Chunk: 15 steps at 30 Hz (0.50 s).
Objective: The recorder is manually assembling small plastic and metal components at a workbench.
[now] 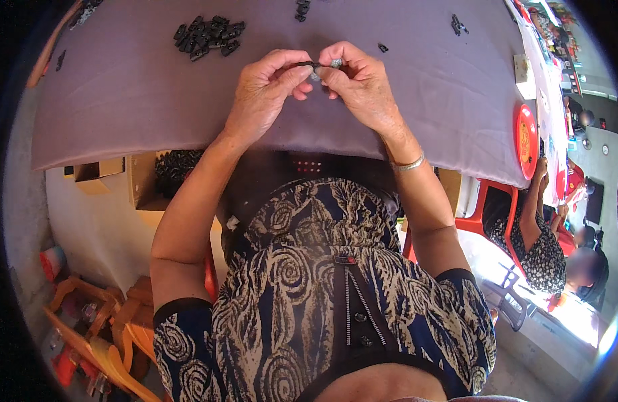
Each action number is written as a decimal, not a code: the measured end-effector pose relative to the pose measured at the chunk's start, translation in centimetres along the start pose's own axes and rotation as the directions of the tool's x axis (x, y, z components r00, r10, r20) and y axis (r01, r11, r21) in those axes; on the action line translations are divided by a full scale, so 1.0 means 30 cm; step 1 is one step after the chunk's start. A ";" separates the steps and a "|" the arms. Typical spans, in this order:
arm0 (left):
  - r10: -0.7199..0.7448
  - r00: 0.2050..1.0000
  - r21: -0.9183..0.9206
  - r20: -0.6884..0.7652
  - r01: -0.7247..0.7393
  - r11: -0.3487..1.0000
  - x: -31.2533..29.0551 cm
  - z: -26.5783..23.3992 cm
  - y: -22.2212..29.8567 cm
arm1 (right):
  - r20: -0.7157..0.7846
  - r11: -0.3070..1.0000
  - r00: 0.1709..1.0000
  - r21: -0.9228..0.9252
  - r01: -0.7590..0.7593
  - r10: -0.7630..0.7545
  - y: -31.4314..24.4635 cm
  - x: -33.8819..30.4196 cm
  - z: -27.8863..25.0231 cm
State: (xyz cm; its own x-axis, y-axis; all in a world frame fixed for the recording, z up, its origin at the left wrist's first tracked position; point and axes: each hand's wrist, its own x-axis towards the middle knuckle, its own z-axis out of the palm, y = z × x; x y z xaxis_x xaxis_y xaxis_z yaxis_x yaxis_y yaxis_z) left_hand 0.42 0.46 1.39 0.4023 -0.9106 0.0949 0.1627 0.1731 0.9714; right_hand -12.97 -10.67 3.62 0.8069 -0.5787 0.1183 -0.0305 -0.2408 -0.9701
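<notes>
Both hands meet above the cloth-covered table, fingertips almost touching. My left hand (277, 75) pinches a small black part (311, 65) between thumb and forefinger. Opposite it, my right hand (354, 72) is closed in a pinch at the same spot, with a small pale, greyish piece (336, 63) showing by its fingers. What exactly each piece is cannot be made out, since the fingers cover most of them. A pile of small black parts (207, 36) lies on the cloth to the left, beyond my left hand. One loose black part (383, 47) rests just right of my right hand.
More black parts (459, 25) lie at the far right. A red round dish (526, 141) and a white box (524, 77) stand along the right edge. Below the table, an open box (143, 181) holds many black pieces. Another person (536, 248) sits at the right.
</notes>
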 end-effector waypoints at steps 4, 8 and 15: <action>0.052 0.998 0.004 -0.024 -0.052 0.999 0.000 -0.002 -0.015 | -0.025 1.000 1.000 -0.005 0.011 -0.011 -0.010 -0.003 0.009; 0.002 1.000 0.000 -0.016 -0.002 1.000 -0.003 0.001 0.005 | 0.009 0.977 1.000 0.215 -0.017 0.016 -0.015 -0.001 -0.011; -0.023 1.000 -0.004 0.005 0.023 1.000 -0.003 0.001 0.014 | 0.040 0.967 0.999 0.253 -0.034 0.024 -0.016 0.000 -0.020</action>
State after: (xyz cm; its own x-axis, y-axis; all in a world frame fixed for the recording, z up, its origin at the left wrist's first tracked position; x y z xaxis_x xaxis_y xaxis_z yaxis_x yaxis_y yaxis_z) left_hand 0.44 0.62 1.79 0.3941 -0.9161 0.0740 0.1753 0.1539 0.9724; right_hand -13.30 -11.03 4.22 0.8287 -0.5530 0.0860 0.0922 -0.0165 -0.9956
